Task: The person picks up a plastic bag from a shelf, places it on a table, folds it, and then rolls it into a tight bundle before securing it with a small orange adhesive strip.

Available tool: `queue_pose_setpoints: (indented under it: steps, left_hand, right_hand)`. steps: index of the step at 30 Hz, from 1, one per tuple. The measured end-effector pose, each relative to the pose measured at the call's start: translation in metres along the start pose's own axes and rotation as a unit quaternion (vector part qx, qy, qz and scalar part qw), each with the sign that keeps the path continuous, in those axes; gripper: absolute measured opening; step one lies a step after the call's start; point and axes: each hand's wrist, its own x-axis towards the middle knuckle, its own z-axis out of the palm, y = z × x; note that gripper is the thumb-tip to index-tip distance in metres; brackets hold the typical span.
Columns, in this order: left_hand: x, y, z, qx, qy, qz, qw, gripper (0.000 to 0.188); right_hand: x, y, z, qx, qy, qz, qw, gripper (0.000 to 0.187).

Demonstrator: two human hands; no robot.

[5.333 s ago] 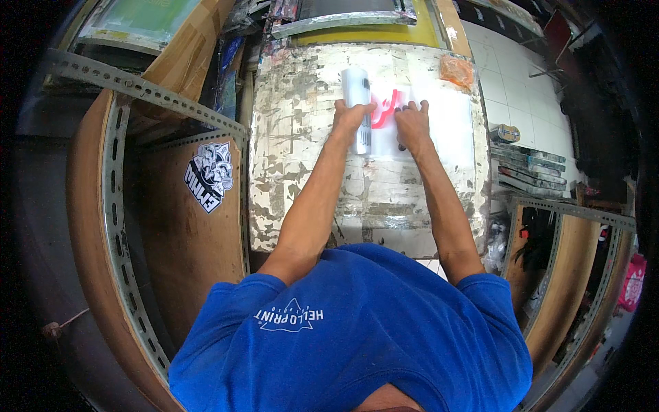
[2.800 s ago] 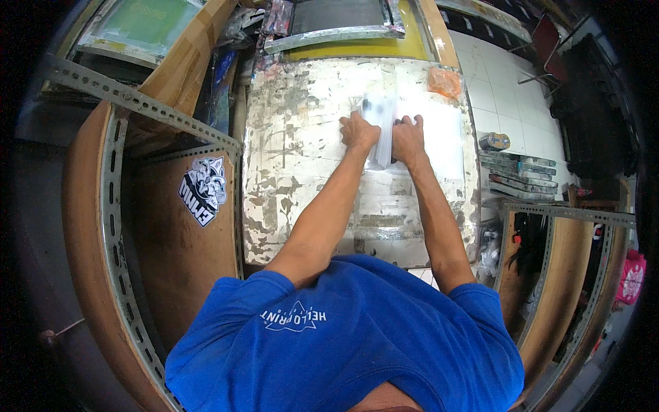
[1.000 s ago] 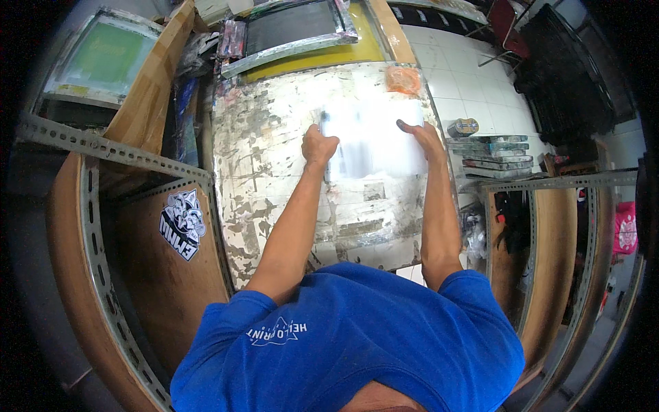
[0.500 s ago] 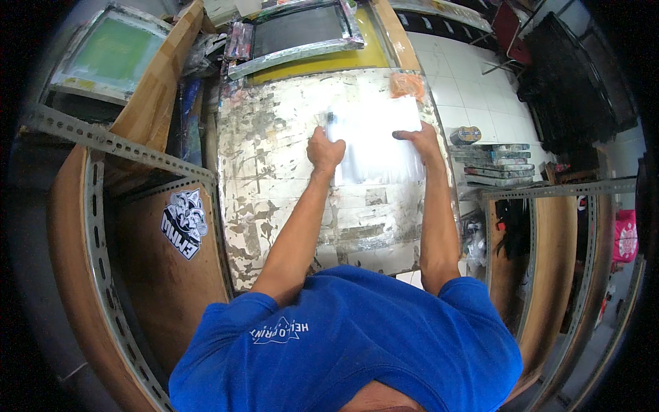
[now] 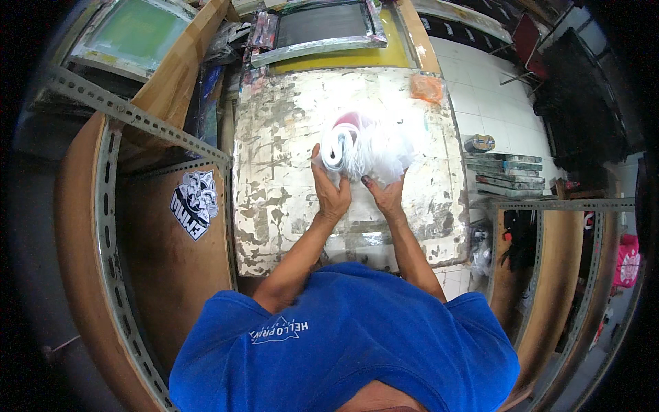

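A bundle of thin, whitish see-through plastic sheets (image 5: 364, 144) stands curled into a loose roll over the middle of the worktable (image 5: 274, 185). Its left end shows rolled layers with a pinkish inner side; the right side fans out in ruffled edges. My left hand (image 5: 331, 191) grips the bundle's near left side, thumb towards me. Close beside it, my right hand (image 5: 386, 196) holds the near right side, with a dark-stained thumb and its fingers partly hidden behind the plastic. Whether the pieces are bags or single sheets I cannot tell.
Crumpled orange plastic (image 5: 427, 88) lies at the table's far right corner. Beyond it, a framed printing screen (image 5: 322, 27) rests on a yellow surface. Metal-edged shelving (image 5: 130, 110) flanks the left. A stack of flat slabs (image 5: 508, 172) bears a small tin (image 5: 480, 143) at right.
The plastic sheets went from lying flat to being curled into a roll. My hands drew closer together and nearer to me, the right one moving left. The view shifted slightly.
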Motion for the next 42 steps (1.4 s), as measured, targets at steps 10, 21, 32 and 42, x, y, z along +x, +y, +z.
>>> queue_pose_setpoints:
  steps: [10,21,32,42]
  left_hand:
    - [-0.004,-0.004,-0.026,-0.124,-0.111,0.006,0.986,0.082]
    - [0.062,0.004,-0.052,-0.051,-0.189,-0.058,0.979,0.08]
    - [0.048,-0.003,-0.034,0.012,-0.149,-0.061,0.987,0.065]
    - [0.132,0.06,-0.063,0.05,-0.162,0.096,0.981,0.072]
  right_hand:
    - [0.0,-0.01,0.02,-0.023,-0.01,0.008,1.0,0.128]
    - [0.005,-0.023,0.033,-0.131,0.039,-0.041,0.99,0.142]
    - [0.017,0.003,0.051,-0.135,0.107,-0.071,0.983,0.137]
    - [0.018,-0.019,0.043,-0.222,0.095,-0.08,0.967,0.136]
